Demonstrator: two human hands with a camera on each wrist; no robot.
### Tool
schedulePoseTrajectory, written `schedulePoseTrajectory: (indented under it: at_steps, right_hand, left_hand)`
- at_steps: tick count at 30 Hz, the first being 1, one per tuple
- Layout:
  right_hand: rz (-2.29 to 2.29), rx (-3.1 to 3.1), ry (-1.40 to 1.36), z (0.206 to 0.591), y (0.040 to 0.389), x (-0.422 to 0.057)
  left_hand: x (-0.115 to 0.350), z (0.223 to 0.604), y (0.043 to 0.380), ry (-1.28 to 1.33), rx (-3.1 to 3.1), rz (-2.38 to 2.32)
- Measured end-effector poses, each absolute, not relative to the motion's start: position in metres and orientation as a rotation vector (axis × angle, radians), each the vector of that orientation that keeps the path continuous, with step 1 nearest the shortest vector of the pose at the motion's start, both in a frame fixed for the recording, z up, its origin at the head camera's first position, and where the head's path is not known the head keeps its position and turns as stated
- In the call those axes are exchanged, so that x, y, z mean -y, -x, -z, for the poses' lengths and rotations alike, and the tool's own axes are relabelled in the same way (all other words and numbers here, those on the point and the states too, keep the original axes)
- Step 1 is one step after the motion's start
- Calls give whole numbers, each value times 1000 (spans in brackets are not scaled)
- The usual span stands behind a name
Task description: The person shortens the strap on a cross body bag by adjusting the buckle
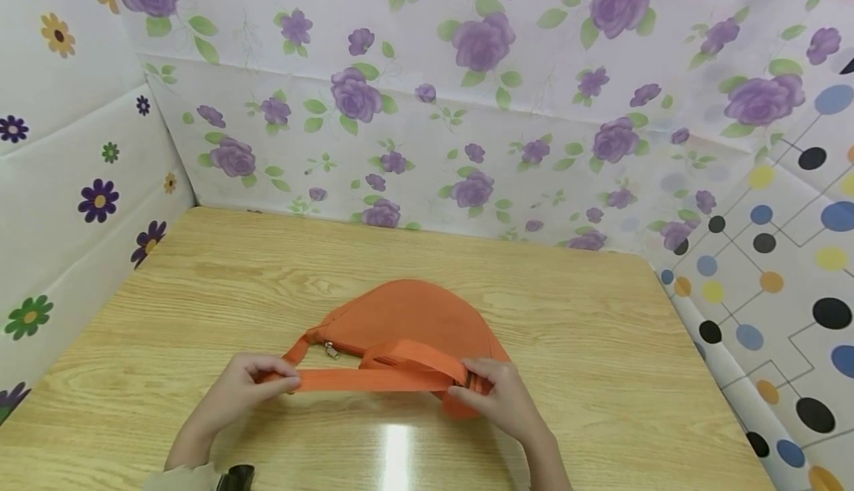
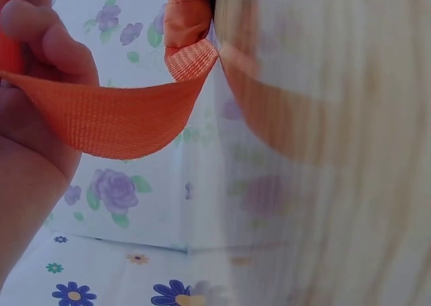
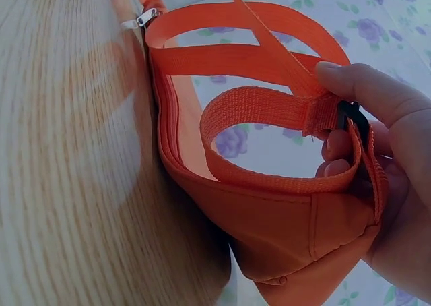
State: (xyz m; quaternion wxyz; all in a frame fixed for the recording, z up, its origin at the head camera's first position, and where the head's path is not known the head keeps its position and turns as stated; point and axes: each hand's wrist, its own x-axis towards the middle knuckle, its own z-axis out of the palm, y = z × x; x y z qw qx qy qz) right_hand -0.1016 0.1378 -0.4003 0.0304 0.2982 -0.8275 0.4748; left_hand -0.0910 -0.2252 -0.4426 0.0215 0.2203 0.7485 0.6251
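Observation:
An orange waist bag [image 1: 414, 305] lies on the table, its curved side away from me and its zipper [image 1: 332, 350] toward me. My left hand [image 1: 243, 387] pinches the orange strap [image 1: 367, 380] at the bag's left end. In the left wrist view the strap [image 2: 124, 120] sags in a loop from the fingers to the bag's end. At the right end, my right hand [image 1: 497, 394] grips the strap at a black buckle [image 3: 353, 117]. Between the hands one strap length runs straight, with another loop arching above it. The right wrist view shows several strap loops beside the bag's open-looking zip side.
The wood-grain table [image 1: 600, 343] extends around the bag. Behind it stands a flower-printed cloth wall [image 1: 434, 157], with a patterned sheet [image 1: 80, 179] on the left and a dotted sheet [image 1: 787, 291] on the right. A black band [image 1: 236, 478] shows near my left sleeve.

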Motion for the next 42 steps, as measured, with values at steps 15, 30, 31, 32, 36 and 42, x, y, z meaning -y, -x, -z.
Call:
schedulePoseTrajectory:
  at_steps: [15, 30, 31, 32, 36, 42]
  right_hand:
    - [-1485, 2552, -917, 400, 101, -138]
    - [-1484, 2530, -929, 400, 100, -136]
    - [-1485, 2528, -931, 399, 100, -136]
    - [-1486, 2527, -929, 399, 100, -136]
    - [-1493, 2530, -919, 398, 100, -135]
    - [-1506, 2538, -908, 398, 100, -135]
  left_hand:
    - [216, 448, 98, -731, -2228, -1794]
    - [188, 449, 102, -879, -2133, -1607]
    - [187, 449, 102, -867, -2137, -1598]
    - [185, 448, 101, -851, -2141, -1590]
    - [179, 444, 101, -826, -2193, -1564]
    - [161, 441, 103, -889, -2209, -1592]
